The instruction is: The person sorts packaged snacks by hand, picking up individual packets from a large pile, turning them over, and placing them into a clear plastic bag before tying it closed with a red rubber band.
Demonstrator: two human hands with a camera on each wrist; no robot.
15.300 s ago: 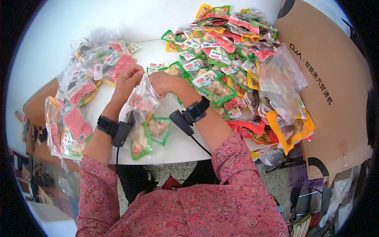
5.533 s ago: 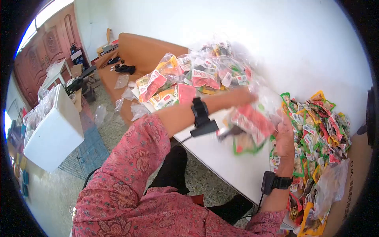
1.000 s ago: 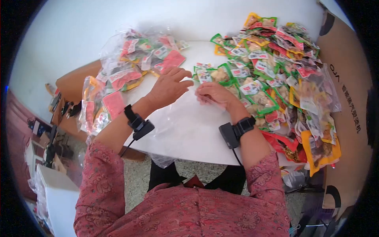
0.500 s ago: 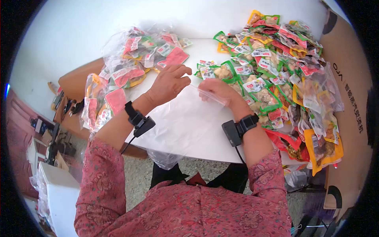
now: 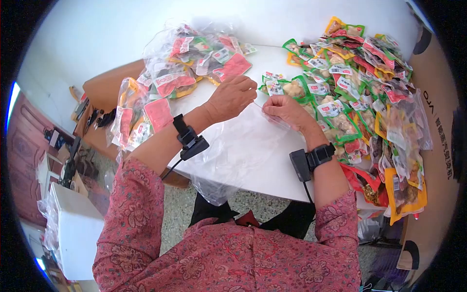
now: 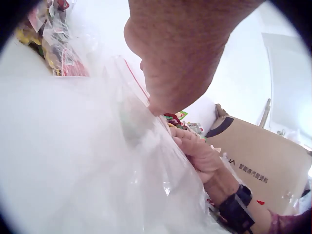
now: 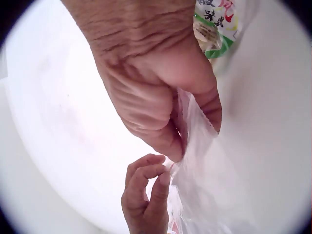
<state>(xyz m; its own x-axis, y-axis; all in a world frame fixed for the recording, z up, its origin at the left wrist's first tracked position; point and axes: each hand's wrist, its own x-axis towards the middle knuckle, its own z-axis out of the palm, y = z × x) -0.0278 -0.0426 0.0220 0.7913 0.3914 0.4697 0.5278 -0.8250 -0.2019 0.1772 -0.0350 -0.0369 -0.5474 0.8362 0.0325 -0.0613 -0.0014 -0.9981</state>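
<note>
An empty-looking clear plastic bag (image 5: 228,151) hangs between both hands over the white table, its lower end past the front edge. My left hand (image 5: 232,99) pinches one side of its mouth, where a thin red line shows along the bag (image 6: 131,73) in the left wrist view. The right hand (image 5: 288,111) grips the other side; in the right wrist view the bag's film (image 7: 195,126) comes out between the curled fingers of the right hand (image 7: 151,92), close to the left hand (image 7: 146,195).
Filled clear bags (image 5: 175,82) lie at the table's back left. A large heap of small food packets (image 5: 340,87) covers the right side, against a tall cardboard box (image 5: 433,160). A white box (image 5: 78,228) stands on the floor at left.
A bag with packets in it, held earlier, is out of the hands; an empty-looking bag is held instead. Over the last second both hands stay close together on its mouth while the view shifts.
</note>
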